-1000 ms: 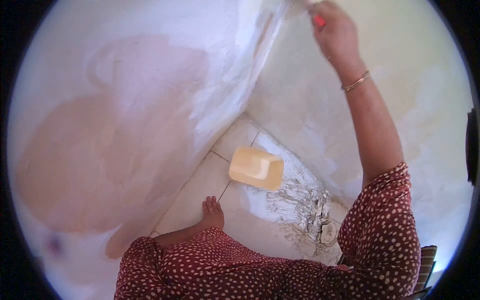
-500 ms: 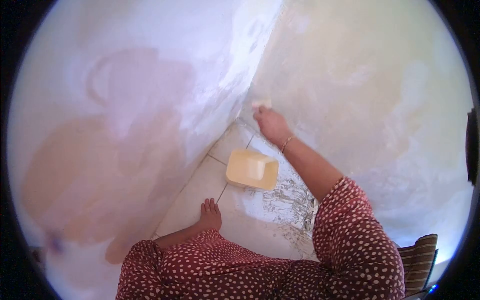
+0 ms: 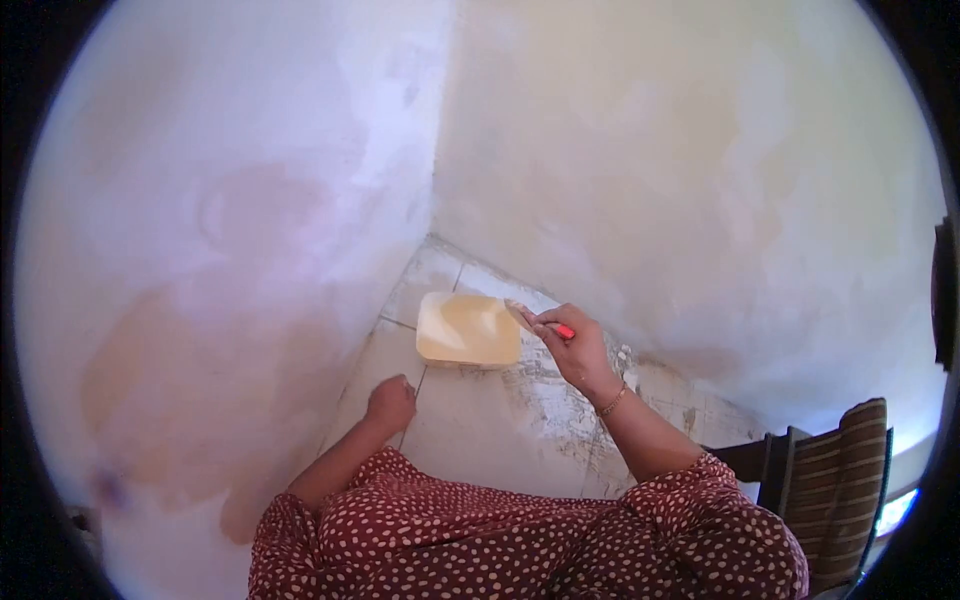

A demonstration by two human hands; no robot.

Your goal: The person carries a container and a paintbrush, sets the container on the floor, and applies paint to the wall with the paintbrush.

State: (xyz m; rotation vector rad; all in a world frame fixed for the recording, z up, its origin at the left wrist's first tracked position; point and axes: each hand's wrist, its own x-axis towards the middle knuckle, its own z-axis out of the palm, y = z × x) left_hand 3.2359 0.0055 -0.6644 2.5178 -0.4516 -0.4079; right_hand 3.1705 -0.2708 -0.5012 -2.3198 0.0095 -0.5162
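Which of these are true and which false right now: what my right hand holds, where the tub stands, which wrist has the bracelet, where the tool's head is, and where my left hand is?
1. The right hand holds a red-handled tool. True.
2. The tub hangs on a wall. False: it stands on the floor.
3. The bracelet is on the left wrist. False: the right.
4. The tool's head is by the tub's right side. True.
5. The left hand is inside the tub. False: it is outside.
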